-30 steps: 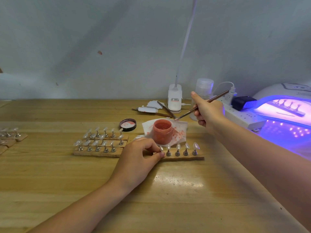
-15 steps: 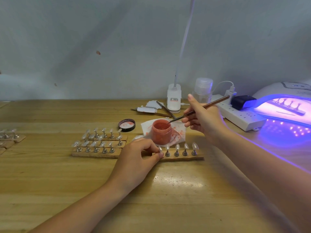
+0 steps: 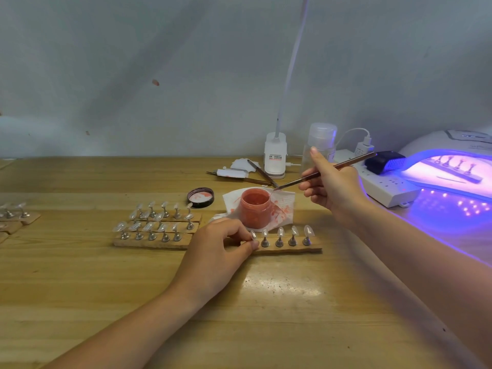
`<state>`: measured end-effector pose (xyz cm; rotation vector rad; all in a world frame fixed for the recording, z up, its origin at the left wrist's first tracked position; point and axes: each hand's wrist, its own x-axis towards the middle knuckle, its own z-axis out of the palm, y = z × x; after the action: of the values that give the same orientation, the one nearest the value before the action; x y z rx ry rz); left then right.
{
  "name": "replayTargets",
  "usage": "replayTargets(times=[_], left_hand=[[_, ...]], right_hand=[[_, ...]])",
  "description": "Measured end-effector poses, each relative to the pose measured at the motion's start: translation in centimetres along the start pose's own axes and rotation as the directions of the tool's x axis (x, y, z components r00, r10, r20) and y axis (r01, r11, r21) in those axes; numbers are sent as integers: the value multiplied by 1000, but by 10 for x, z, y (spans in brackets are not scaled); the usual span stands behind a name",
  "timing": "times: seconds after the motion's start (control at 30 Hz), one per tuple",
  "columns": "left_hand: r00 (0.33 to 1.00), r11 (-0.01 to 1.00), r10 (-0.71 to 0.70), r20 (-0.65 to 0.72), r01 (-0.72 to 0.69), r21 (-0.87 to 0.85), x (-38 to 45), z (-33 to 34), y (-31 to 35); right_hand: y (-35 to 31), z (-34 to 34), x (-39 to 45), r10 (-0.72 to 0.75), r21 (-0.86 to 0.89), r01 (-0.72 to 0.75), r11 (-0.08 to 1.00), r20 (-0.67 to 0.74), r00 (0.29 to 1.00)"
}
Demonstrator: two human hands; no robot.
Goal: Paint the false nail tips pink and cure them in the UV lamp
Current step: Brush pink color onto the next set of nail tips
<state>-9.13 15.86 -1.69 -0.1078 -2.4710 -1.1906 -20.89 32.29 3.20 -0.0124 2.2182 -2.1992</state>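
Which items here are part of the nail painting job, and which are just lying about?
In use: brush in right hand, pink pot, nail strip under left hand, UV lamp.
Idle: pot lid, tweezers, clear bottle, power strip.

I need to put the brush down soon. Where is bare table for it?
Bare wood lies in front of the held strip, between the two forearms, and left of the three strips. It is crowded behind the paint jar: tissue, lid, tools, power strip.

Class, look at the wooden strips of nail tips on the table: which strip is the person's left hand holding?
The strip nearest the paint jar, right of the others. The left hand grips its left end; the other strips lie untouched.
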Motion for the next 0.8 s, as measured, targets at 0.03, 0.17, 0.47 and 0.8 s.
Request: replayTargets(times=[0.03, 0.17, 0.47, 0.8], left_hand=[[1000, 1000, 7, 2, -7, 9, 0, 0, 0], [999, 997, 51, 0, -51, 53, -2, 0, 1], [996, 998, 66, -68, -67, -13, -4, -1, 4], [998, 990, -10, -60, 1, -138, -2, -3, 4]], right_hand=[[0, 1, 0, 17, 15, -17, 1000, 2, 1000], [-1, 4, -2, 111, 116, -114, 987, 32, 993], [-5, -3, -22, 215, 416, -264, 871, 160, 963], [22, -11, -77, -369, 215, 336, 917, 137, 919]])
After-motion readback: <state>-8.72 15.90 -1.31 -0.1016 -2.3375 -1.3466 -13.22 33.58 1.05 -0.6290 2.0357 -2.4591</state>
